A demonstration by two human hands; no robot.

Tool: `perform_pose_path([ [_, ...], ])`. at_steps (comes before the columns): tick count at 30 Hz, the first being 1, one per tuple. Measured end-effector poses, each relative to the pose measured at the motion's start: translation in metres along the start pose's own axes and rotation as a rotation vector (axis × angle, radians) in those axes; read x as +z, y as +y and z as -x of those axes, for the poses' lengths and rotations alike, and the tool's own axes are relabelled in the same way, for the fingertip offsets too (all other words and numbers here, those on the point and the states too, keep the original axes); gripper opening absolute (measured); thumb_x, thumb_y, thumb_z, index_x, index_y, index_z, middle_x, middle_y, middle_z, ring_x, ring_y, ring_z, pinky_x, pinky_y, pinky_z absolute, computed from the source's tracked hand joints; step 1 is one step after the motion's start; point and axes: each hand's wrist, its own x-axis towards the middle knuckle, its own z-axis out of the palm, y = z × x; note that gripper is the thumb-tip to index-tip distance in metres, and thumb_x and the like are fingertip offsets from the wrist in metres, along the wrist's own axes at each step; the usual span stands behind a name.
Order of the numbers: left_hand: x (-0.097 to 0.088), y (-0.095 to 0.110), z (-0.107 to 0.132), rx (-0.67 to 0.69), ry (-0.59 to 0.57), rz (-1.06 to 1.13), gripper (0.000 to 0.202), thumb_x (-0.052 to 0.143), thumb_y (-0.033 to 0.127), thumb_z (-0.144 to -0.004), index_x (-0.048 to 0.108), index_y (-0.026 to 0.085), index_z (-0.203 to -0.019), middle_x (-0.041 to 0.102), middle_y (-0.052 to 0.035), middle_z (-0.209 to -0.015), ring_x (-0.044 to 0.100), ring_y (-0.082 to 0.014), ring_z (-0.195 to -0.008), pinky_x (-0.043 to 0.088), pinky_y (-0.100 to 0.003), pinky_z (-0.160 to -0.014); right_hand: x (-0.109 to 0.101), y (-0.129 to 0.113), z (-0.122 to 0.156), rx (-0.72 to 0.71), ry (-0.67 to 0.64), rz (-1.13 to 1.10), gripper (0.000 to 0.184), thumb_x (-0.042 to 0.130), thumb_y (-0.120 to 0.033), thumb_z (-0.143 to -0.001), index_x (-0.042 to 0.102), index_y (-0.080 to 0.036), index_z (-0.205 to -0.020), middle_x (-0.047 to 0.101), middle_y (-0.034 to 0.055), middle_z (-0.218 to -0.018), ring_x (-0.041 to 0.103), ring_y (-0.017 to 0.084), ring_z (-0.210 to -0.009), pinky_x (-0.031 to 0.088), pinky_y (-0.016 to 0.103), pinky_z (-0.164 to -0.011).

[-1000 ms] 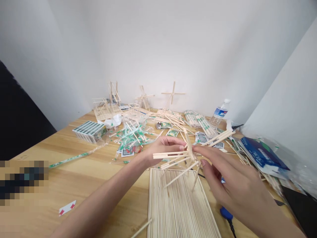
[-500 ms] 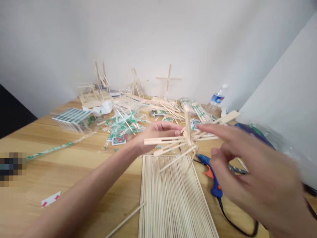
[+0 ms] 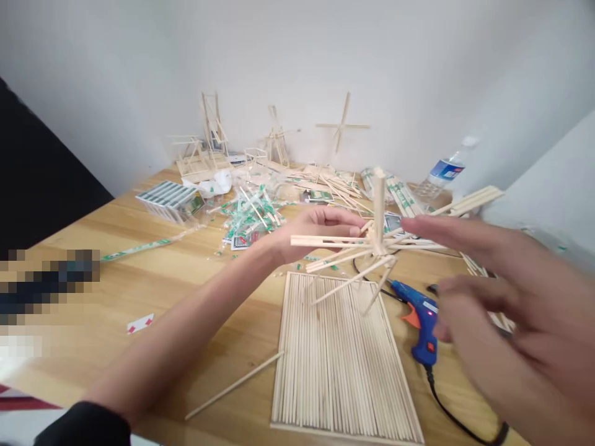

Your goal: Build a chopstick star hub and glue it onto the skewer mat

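The pale stick frame [image 3: 377,243] is matt, rough-cut wood; the tabletop [image 3: 139,272] is smooth varnished wood, and the near-right glue gun [image 3: 422,328] is glossy blue plastic with a matt black cord [image 3: 446,412].

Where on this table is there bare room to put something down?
The widest bare wood of the table lies on the left, between the green-striped wrapper strip and the playing card, above the left forearm. More shows left of the stick mat, around the loose stick. The back is crowded with wrappers and stick models; the right is tight around the glue gun and stick assembly.
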Motion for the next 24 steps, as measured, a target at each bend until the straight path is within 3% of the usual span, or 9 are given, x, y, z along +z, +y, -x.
perform_pose_path([
  [2,0.000,-0.001,0.001,0.007,0.009,0.008,0.011,0.081,0.023,-0.078,0.080,0.017,-0.087,0.076,-0.0032,-0.085,0.069,-0.0112,-0.076,0.052,-0.023,-0.074,0.004,-0.014,-0.010,0.021,-0.020,-0.065,0.052,0.047,-0.013,-0.084,0.058,-0.024,-0.134,0.064,-0.0025,-0.059,0.054,0.016,-0.037,0.051,0.031,-0.044],
  [5,0.000,-0.002,0.002,-0.004,0.018,0.017,0.014,0.081,0.025,-0.079,0.080,0.017,-0.091,0.077,-0.0042,-0.085,0.069,-0.0116,-0.075,0.053,-0.024,-0.073,0.011,-0.021,-0.014,0.017,-0.034,-0.135,0.056,0.047,-0.010,-0.082,0.055,-0.020,-0.136,0.075,0.0029,-0.082,0.051,0.014,-0.038,0.053,0.032,-0.048],
  [8,-0.001,-0.003,0.002,-0.007,0.022,0.016,0.015,0.082,0.025,-0.079,0.080,0.017,-0.092,0.076,-0.0047,-0.085,0.069,-0.0115,-0.073,0.053,-0.025,-0.072,0.015,-0.019,-0.012,0.041,-0.029,-0.153,0.057,0.048,-0.009,-0.083,0.053,-0.022,-0.137,0.076,0.0038,-0.100,0.051,0.012,-0.042,0.054,0.030,-0.054],
  [12,-0.001,-0.003,0.003,-0.022,0.032,0.033,0.016,0.083,0.026,-0.078,0.080,0.016,-0.091,0.076,-0.0048,-0.083,0.069,-0.0112,-0.072,0.053,-0.023,-0.071,0.020,-0.016,-0.013,0.043,-0.028,-0.180,0.046,0.052,-0.015,-0.089,0.055,-0.020,-0.135,0.076,0.0045,-0.100,0.051,0.011,-0.044,0.055,0.028,-0.057],
  [18,-0.001,-0.006,0.002,0.011,-0.031,0.093,0.022,0.086,0.029,-0.076,0.080,0.016,-0.092,0.077,-0.0061,-0.086,0.071,-0.0124,-0.073,0.054,-0.024,-0.070,0.034,-0.010,-0.014,-0.088,-0.019,-0.089,0.043,0.052,-0.023,-0.094,0.055,-0.010,-0.136,0.074,0.0134,-0.105,0.050,0.013,-0.044,0.051,0.033,-0.054],
  [24,0.001,-0.006,0.002,-0.022,-0.026,0.093,0.024,0.086,0.030,-0.075,0.080,0.015,-0.093,0.077,-0.0066,-0.087,0.071,-0.0135,-0.076,0.056,-0.025,-0.073,0.035,-0.008,-0.015,-0.135,0.043,-0.074,0.040,0.055,-0.019,-0.096,0.057,-0.013,-0.136,0.074,0.0098,-0.107,0.060,0.013,-0.051,0.050,0.032,-0.057],
])
